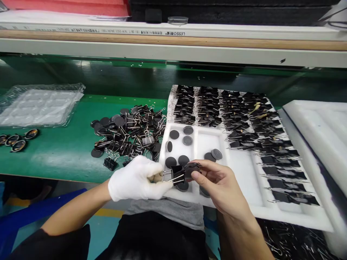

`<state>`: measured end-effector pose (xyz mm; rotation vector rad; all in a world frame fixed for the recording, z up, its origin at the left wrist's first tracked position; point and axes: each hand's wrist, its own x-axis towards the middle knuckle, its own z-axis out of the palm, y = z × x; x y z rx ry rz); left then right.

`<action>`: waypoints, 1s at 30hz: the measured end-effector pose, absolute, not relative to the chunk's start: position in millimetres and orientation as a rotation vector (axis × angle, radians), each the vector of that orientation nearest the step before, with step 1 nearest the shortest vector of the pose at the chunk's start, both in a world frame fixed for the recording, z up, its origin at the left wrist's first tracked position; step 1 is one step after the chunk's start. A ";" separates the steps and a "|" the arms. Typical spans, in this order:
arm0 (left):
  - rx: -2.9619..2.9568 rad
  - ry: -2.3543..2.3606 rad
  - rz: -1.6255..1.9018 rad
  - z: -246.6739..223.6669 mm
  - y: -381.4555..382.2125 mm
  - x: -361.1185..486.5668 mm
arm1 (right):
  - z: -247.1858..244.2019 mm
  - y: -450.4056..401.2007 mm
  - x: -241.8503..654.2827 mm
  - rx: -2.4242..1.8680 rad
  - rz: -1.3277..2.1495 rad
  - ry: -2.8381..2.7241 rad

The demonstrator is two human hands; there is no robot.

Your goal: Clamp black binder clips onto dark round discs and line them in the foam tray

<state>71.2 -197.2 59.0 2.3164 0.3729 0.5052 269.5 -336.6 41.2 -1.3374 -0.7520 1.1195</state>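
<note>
My left hand (138,179), in a white glove, pinches the wire handles of a black binder clip (177,173). Bare and closed, my right hand (223,182) grips a round black disc (191,171) between thumb and fingers at the clip's jaw end. Whether the jaws bite on the disc cannot be made out. Both hands are over the front edge of a white foam tray (208,136). Loose dark discs (174,134) lie in its nearer compartments. Rows of binder clips with dark pieces in them (207,104) fill the tray's back and right side.
Left of the tray, a heap of binder clips and discs (130,135) covers part of the green table (67,151). Farther left are a clear plastic tray (40,106) and several dark rings (31,134). White foam (325,122) stands right; more clips (292,236) lie below. A shelf (108,47) crosses behind.
</note>
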 end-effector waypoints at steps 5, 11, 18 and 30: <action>2.310 0.440 0.464 58.6 -204.7 68.0 | 42.7 -335.6 265.8 -1.349 1.125 -0.779; 2.612 0.541 0.450 66.2 -172.6 55.7 | 39.7 -333.8 262.4 -1.216 1.114 -0.591; 3.212 0.952 0.051 62.6 -132.4 49.6 | 36.8 -329.9 254.2 -1.108 1.046 -0.357; 2.454 1.141 0.664 78.4 -116.9 54.3 | 36.3 -329.0 246.7 -1.095 1.107 -0.360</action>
